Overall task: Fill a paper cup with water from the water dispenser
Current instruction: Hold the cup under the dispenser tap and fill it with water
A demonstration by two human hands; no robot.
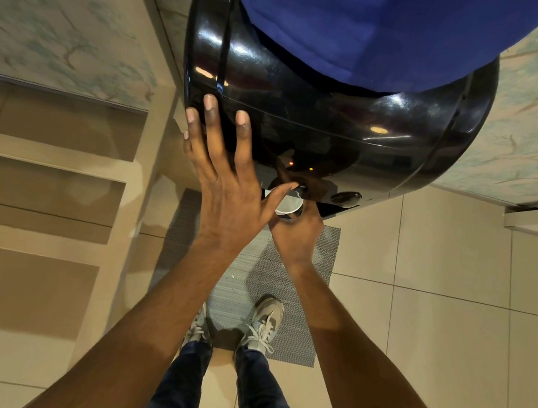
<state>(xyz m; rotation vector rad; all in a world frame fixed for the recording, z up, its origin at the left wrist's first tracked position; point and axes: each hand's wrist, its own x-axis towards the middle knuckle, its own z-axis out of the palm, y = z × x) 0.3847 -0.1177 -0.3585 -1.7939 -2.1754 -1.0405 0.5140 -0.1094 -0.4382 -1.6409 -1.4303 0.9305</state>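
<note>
A glossy black water dispenser (336, 118) fills the upper middle, with a blue bottle (363, 24) on top. My left hand (227, 179) rests flat on the dispenser's front, fingers spread, thumb reaching right to a tap lever (299, 188). Just below the taps, my right hand (294, 233) grips a paper cup (289, 206) from underneath. The cup's white rim and inside show; whether water is in it I cannot tell. A second round tap button (346, 197) sits to the right.
A grey mat (242, 287) lies on the beige tiled floor under my two feet in grey sneakers (263, 326). Beige shelves (49, 161) stand at the left. Patterned wall panels flank the dispenser on both sides.
</note>
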